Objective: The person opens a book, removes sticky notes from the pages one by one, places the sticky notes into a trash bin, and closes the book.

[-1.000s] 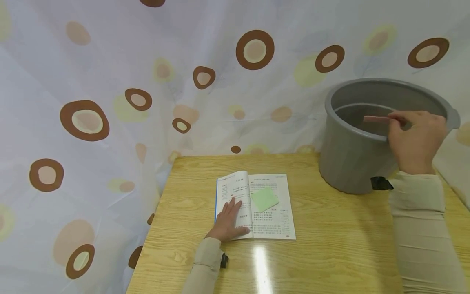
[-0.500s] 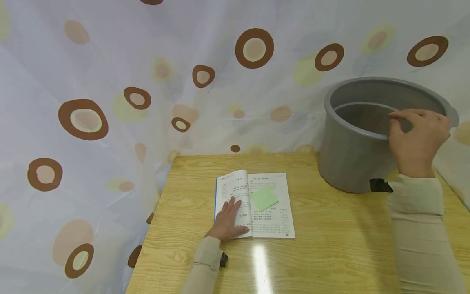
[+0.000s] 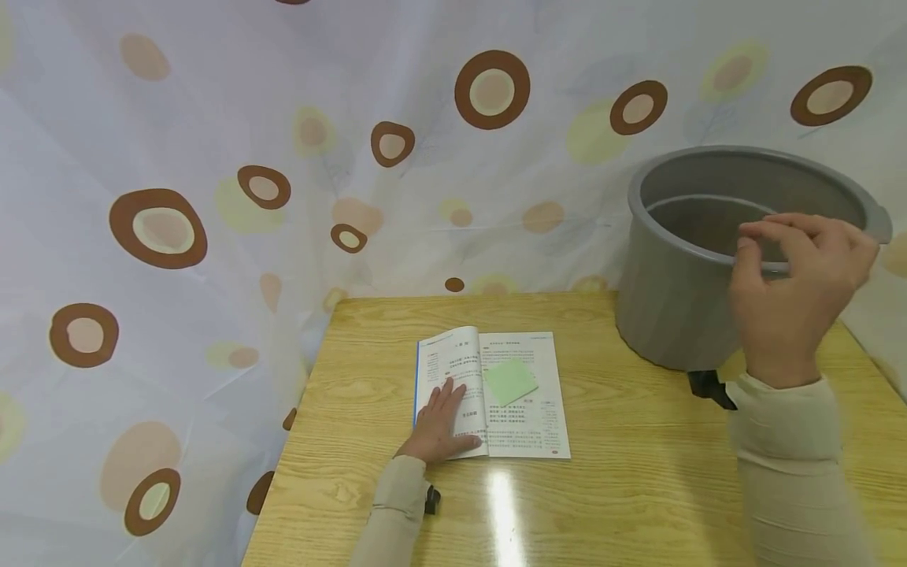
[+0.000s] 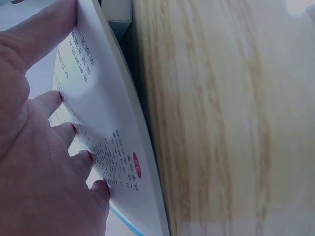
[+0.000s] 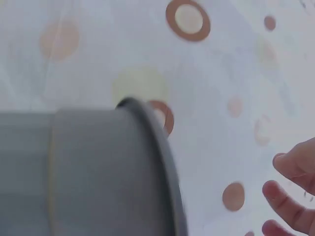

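Observation:
An open book (image 3: pixel 527 433) with printed pages lies on the wooden table. On its left page rests my left hand (image 3: pixel 434 429), fingers spread and thumb near the spine. The left wrist view shows these fingertips (image 4: pixel 65 132) touching the printed paper. A pale green sticky note (image 3: pixel 511 383) sits askew on the right page. Over the near rim of a large grey bin (image 3: pixel 673 307) is my right hand (image 3: pixel 804 295), with nothing between thumb and fingers. In the right wrist view the thumb and index finger stand slightly apart. The bin's bottom is hidden.
The bin stands at the back right of the wooden table (image 3: pixel 623 488). Behind and to the left hangs a white curtain (image 3: pixel 411 71) with brown and yellow circles. Light glares on the table in front of the book.
A pink slip pinched in my right hand over the bin is gone from the fingers. That hand has since moved slightly left and toward me. My left hand has stayed on the page.

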Action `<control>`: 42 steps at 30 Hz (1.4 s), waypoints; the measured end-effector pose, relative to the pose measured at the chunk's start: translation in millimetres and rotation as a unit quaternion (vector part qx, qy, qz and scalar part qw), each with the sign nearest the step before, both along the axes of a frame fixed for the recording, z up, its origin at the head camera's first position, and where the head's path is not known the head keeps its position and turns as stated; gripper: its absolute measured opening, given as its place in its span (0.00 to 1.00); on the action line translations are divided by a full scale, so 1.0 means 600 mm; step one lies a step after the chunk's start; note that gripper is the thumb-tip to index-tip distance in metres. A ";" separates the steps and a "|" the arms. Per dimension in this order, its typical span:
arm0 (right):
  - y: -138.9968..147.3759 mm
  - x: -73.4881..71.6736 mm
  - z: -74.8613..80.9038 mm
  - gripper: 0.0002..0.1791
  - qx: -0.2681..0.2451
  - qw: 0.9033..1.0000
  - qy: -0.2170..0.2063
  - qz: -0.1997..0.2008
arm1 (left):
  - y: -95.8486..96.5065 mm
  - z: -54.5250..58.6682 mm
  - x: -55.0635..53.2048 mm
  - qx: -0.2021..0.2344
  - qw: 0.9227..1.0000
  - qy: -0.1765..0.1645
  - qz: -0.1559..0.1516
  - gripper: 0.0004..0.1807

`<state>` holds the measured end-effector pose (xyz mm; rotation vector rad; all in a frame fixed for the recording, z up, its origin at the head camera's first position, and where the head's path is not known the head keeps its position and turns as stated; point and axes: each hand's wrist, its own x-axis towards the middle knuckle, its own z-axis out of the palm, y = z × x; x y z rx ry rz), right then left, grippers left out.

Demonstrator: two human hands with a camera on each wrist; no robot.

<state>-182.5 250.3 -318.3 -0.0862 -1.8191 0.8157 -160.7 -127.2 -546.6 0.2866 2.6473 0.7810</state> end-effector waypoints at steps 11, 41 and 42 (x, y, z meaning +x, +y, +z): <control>-0.080 0.006 -0.063 0.08 0.038 0.993 0.019 0.106 | 0.000 0.008 0.002 0.001 1.000 -0.002 -0.002 0.52; -0.254 -0.014 -0.306 0.21 0.245 0.802 -0.469 0.276 | -0.001 0.005 0.002 0.004 1.000 0.005 -0.007 0.52; -0.259 -0.015 -0.312 0.22 0.249 0.797 -0.478 0.272 | -0.001 0.005 0.002 0.004 1.000 0.005 -0.008 0.52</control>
